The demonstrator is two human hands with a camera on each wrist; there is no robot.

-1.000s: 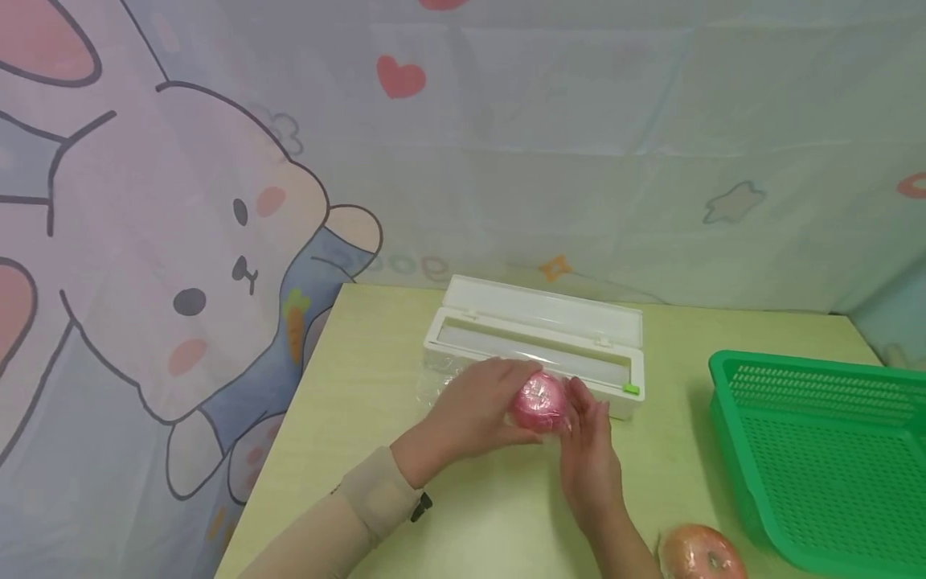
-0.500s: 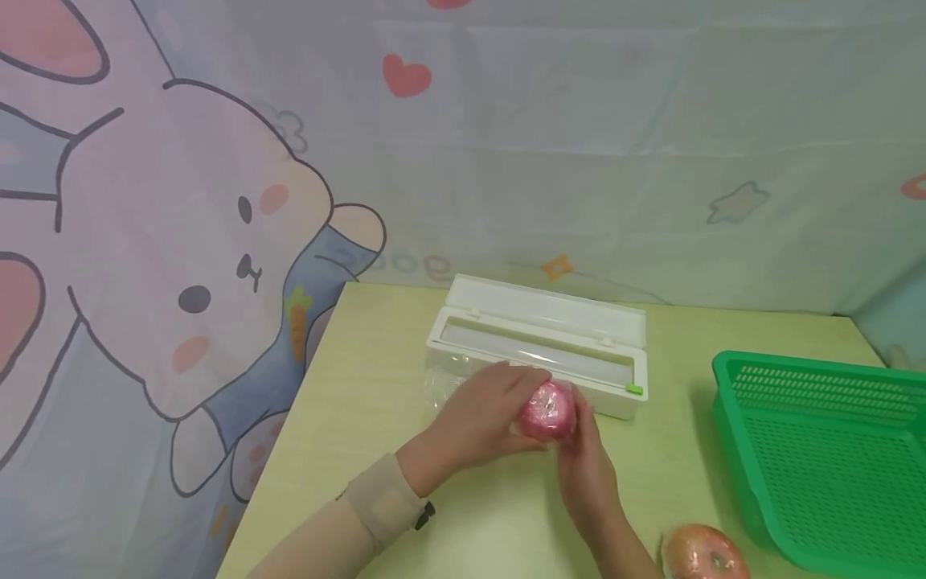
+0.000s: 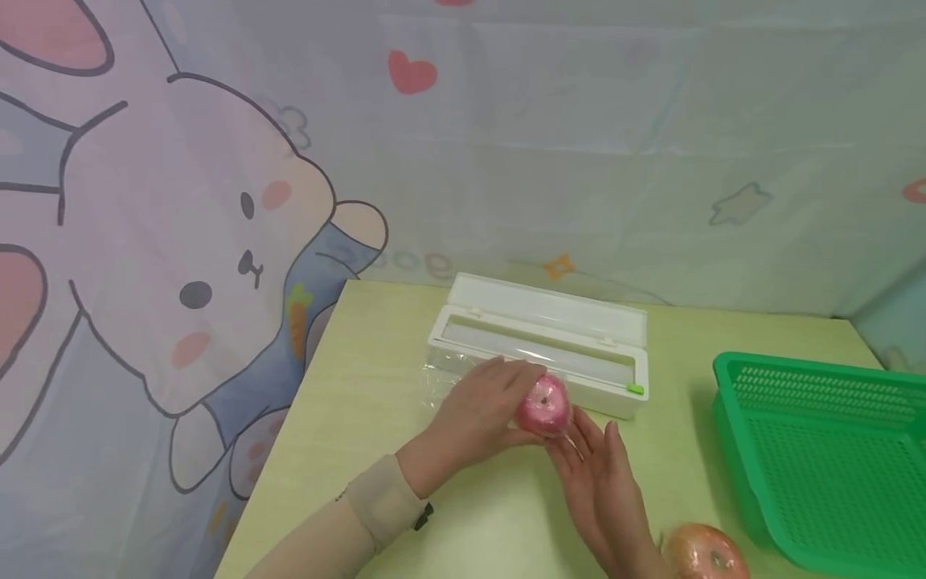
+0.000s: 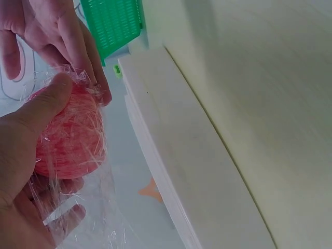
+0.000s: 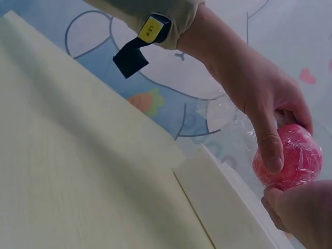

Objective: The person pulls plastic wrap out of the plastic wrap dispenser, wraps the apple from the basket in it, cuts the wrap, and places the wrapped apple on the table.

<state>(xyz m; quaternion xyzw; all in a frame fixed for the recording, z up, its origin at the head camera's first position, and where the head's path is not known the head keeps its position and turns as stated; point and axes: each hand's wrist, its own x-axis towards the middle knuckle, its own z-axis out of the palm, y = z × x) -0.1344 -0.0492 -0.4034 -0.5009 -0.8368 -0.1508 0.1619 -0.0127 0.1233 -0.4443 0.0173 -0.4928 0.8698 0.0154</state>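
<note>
A pinkish-red apple (image 3: 544, 404) with cling film (image 4: 85, 225) around it is held above the table, in front of the white film dispenser (image 3: 608, 397). My left hand (image 3: 473, 414) grips it from the left, thumb on one side and fingers on the other. Loose film trails off past the left hand. My right hand (image 3: 608, 503) has its fingers extended, their tips right at the apple's lower right side; in the left wrist view they lie against the bunched film. In the right wrist view the apple (image 5: 301, 155) sits between both hands.
The dispenser's lid (image 3: 546, 310) stands raised, with a roll of film inside and a green cutter (image 3: 635, 389) at its right end. A green plastic basket (image 3: 752, 474) stands at the right. Beside it lies a film-wrapped orange-red apple (image 3: 705, 553).
My right hand has drawn down and its fingers have straightened away from the apple's side. The left hand keeps its grip, and the apple has turned slightly, its dimple now more in view.
</note>
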